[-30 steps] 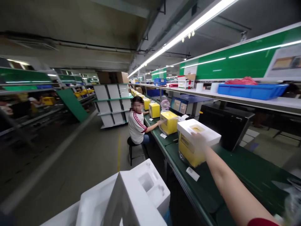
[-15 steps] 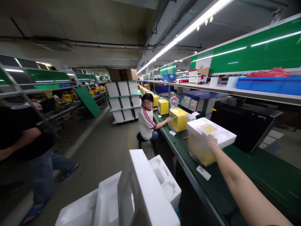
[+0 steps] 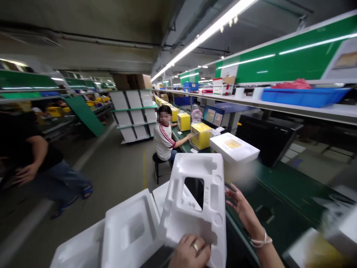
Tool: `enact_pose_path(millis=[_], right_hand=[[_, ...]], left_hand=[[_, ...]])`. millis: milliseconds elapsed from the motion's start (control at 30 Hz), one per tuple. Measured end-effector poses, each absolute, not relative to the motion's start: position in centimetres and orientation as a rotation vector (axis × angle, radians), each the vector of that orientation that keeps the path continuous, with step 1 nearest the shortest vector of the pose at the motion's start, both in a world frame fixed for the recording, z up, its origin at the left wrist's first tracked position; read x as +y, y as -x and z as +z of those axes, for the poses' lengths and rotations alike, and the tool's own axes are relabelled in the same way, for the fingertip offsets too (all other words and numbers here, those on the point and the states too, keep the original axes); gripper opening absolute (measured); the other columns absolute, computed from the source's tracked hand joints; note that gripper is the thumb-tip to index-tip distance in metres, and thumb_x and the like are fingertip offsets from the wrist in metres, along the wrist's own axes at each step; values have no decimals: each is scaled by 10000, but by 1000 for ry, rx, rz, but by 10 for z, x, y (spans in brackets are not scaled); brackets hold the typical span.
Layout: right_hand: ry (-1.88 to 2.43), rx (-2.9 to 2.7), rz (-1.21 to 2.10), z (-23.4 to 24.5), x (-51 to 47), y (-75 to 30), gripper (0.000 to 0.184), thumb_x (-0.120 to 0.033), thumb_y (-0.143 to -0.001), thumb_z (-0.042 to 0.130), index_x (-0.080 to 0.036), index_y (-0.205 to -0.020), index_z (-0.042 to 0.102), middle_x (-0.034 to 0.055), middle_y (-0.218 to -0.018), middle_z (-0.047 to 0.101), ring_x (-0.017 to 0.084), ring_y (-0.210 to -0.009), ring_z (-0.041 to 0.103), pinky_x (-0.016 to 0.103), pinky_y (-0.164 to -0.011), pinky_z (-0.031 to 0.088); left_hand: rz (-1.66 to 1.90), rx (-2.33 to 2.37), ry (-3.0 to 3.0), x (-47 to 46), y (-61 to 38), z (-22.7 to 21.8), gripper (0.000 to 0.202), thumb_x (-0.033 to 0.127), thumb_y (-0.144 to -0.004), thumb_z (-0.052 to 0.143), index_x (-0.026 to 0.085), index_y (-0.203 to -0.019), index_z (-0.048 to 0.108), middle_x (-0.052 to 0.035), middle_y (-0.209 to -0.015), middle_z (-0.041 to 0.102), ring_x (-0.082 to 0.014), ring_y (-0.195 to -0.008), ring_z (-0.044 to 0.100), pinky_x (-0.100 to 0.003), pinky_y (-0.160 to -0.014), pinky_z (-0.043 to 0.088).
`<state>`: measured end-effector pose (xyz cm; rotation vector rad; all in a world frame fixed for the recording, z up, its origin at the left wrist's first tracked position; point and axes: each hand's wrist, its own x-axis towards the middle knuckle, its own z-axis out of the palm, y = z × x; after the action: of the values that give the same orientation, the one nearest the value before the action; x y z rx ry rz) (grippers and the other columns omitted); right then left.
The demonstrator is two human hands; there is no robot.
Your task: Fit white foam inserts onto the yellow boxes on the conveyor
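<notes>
A white foam packing insert [image 3: 219, 186], moulded with recesses and a rectangular opening in the middle, stands tilted up in front of me. My left hand [image 3: 191, 251], with a ring on one finger, is closed on its lower edge. My right hand [image 3: 242, 206], a beaded bracelet at the wrist, is just right of the insert, fingers spread and holding nothing; whether the fingertips touch the foam I cannot tell. Behind it, another white foam piece [image 3: 245, 150] sits over a box on the green bench [image 3: 290, 190]; the box below is blurred.
Several foam inserts [image 3: 126, 227] are stacked at lower left. Yellow boxes [image 3: 201, 136] line the bench, where a co-worker [image 3: 164, 137] sits on a stool. A person [image 3: 33, 156] walks at left. A black monitor [image 3: 267, 137] and a shelf with a blue tray [image 3: 301, 96] are at right.
My right hand has left the foam on the yellow box and come back toward me. My left hand has come into view, holding a foam insert. The view has turned right.
</notes>
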<state>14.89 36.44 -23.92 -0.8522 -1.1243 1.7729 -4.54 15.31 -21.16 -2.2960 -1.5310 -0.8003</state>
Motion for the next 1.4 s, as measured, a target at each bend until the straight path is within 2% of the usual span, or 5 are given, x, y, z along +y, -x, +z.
enact_pose_path(millis=[200, 467, 767, 1000, 1400], right_hand=[[929, -881, 1465, -226, 398, -262, 647, -608, -806, 587, -320, -1372, 459, 48, -1380, 545, 259, -1228, 526, 405, -921, 505], [821, -676, 1705, -250, 387, -325, 544, -594, -729, 682, -251, -1147, 622, 53, -1153, 682, 255, -1025, 620, 385, -801, 540], [846, -1626, 1451, -219, 373, -299, 260, -388, -837, 640, -222, -1037, 652, 37, -980, 611, 204, -941, 561, 337, -846, 452], [1183, -2542, 665, -291, 383, -247, 263, -179, -860, 547, -198, -1111, 623, 104, -1049, 575, 256, -991, 507, 365, -814, 448], [1374, -2497, 917, -378, 457, -158, 414, -251, -791, 643, -212, -1202, 616, 122, -1113, 632, 322, -1074, 561, 468, -896, 486]], left_hand=[[-395, -1373, 2650, 187, 1, -210, 116, 198, -914, 545, 220, -1014, 600, -24, -914, 657, -197, -864, 566, -348, -816, 447], [-331, -1559, 2751, 211, -46, -229, 207, 146, -942, 480, 261, -1043, 618, 0, -1023, 675, -169, -1028, 565, -436, -1130, 273], [-17, -2309, 2736, 233, -94, -283, 525, 19, -770, 511, 255, -1232, 593, -77, -1289, 616, -243, -1200, 555, -488, -1067, 400], [-138, -2508, 2854, 263, -87, -276, 415, 112, -812, 511, 238, -1190, 629, -47, -1216, 674, -212, -1144, 605, -361, -1024, 457], [-1325, -2622, 2390, 466, 29, -293, 296, 385, -879, 473, 211, -992, 685, -62, -1023, 734, -215, -959, 672, -359, -912, 521]])
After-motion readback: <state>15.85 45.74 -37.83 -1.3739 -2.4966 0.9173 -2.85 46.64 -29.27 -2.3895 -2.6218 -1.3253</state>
